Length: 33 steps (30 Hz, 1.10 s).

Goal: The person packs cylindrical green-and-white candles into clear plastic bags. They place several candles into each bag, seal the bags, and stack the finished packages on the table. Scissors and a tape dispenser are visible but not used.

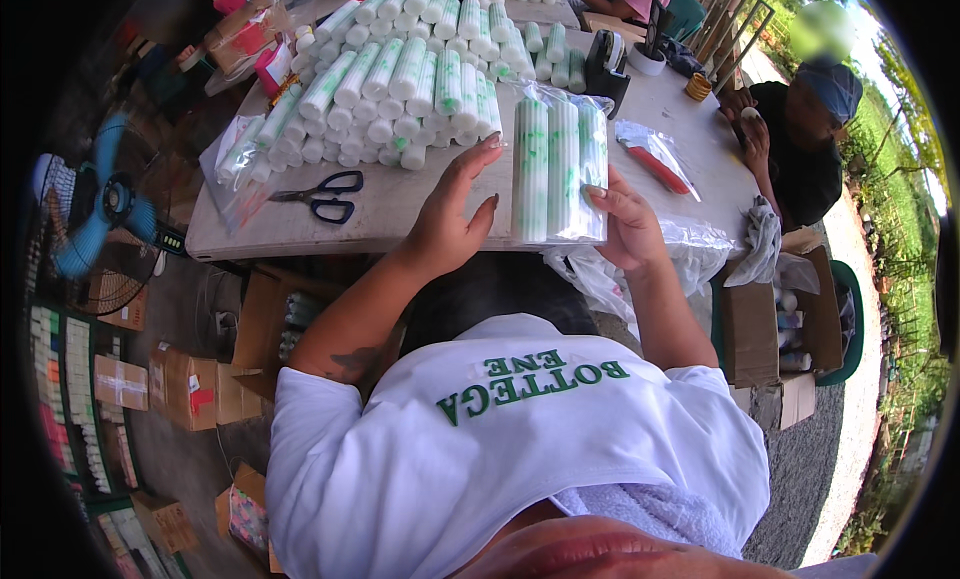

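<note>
A clear plastic pack of white candles (562, 169) with green print stands upright above the table's near edge. Wrapped round its right side, my right hand (630, 219) grips it, thumb across the front. My left hand (455, 214) is raised just left of the pack with fingers apart, holding nothing; a small gap shows between it and the pack. Behind my left hand rises a large pile of similar white candles (400, 74). Dark-handled scissors (330, 197) lie left of my left hand. A clear plastic bag with a red piece (660, 164) lies right of the pack.
The pale table (225, 241) spans the front. A black tape dispenser (606, 74) stands farther back. At right, a person in a cap (820, 109) sits by the table. A blue-bladed fan (105, 204) is at left. Cardboard boxes (185, 384) sit on the floor.
</note>
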Available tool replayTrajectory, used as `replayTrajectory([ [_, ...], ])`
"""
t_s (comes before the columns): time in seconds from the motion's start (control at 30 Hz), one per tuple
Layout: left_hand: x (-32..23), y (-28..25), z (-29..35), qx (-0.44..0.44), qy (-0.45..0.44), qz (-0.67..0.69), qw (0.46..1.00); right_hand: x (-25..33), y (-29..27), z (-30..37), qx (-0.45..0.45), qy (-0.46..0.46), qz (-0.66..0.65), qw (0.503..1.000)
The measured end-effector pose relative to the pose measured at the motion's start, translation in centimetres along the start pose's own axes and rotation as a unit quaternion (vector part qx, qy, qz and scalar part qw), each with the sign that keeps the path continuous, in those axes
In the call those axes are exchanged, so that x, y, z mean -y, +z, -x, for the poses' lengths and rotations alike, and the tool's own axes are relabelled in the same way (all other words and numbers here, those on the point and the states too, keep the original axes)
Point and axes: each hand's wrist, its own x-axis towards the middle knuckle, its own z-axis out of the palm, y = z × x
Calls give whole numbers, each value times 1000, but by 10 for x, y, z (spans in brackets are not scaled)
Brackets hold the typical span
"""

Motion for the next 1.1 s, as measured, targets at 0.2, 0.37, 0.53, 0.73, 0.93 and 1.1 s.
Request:
replayTrajectory([
  [0.2,-11,-18,18,19,-258,340,904,-16,21,-22,28,35,23,999],
  [0.37,-8,-30,44,-80,-265,302,912,-46,51,-38,88,46,147,984],
  [0.53,-18,-96,90,-219,-224,345,885,-53,51,-47,131,47,365,920],
  [0.73,-31,-234,179,-416,-175,245,858,-55,23,-48,94,109,390,909],
  [0.93,-24,-288,271,-588,-228,185,754,-63,21,-54,13,114,419,901],
  [1.1,38,-266,363,-579,-413,150,687,-70,11,-54,-49,105,422,899],
])
